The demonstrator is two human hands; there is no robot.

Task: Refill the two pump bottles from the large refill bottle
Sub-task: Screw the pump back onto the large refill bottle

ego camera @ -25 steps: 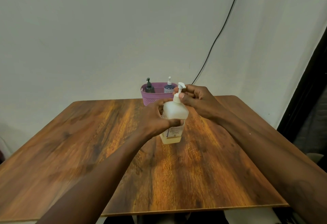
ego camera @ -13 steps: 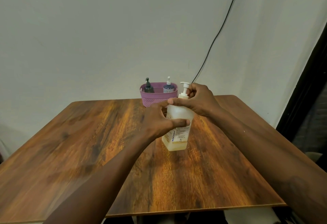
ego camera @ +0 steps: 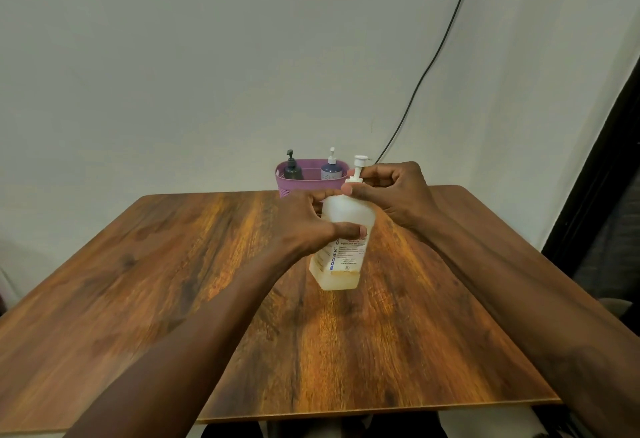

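Note:
The large translucent refill bottle (ego camera: 346, 247), with a white pump head and a little yellowish liquid at its bottom, stands tilted in the middle of the wooden table (ego camera: 207, 299). My left hand (ego camera: 308, 226) wraps around its body. My right hand (ego camera: 391, 191) pinches the white collar of its pump at the neck. A dark pump bottle (ego camera: 293, 171) and a blue-grey pump bottle (ego camera: 331, 169) stand in a purple basket (ego camera: 291, 186) at the table's far edge, behind my hands.
A black cable (ego camera: 433, 67) runs down the white wall behind the basket. A dark door frame (ego camera: 602, 167) is at the right. The table's near edge is close to my body.
The refill bottle has come nearer to me and a little right, its pump head has turned, and my right hand's fingers have shifted around the collar.

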